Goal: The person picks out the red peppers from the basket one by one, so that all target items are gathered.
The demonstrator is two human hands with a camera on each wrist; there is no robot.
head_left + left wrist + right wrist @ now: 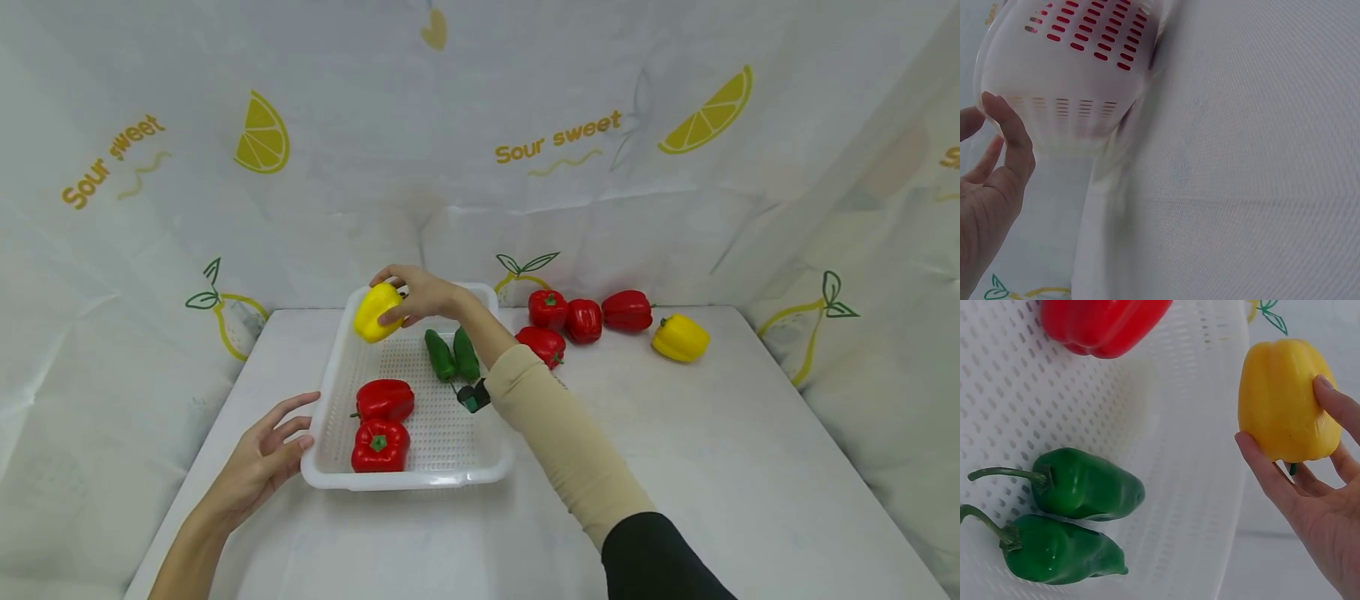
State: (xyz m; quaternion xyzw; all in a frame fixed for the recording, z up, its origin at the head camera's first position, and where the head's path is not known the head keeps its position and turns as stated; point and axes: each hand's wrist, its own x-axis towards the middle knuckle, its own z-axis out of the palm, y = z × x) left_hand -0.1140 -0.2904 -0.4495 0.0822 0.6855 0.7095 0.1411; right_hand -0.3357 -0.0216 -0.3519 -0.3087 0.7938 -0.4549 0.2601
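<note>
A right hand (420, 293) reaches across a white perforated basket (405, 481), its arm stretched from the lower right in a beige sleeve (570, 442); the grip pinches a yellow pepper (375, 315) between thumb and fingers, raised by the basket's far left corner. The left hand (258, 467), fingers spread and lightly bent, rests its tips at the basket's left rim.

Ten peppers are in view: six red, two yellow and two green. Two red peppers (384, 402) lie in the basket's near left part, touching, while two green peppers (440, 357) lie side by side farther back. On the white counter (675, 458), to the right, are four more red peppers (547, 308) and a second yellow pepper (681, 338).

The right forearm covers part of the basket's right side and the edge of one red pepper. A small dark object (472, 397) at the wrist is hard to make out. The left wrist view shows red only through the basket's slots; the right wrist view crops a red pepper.
</note>
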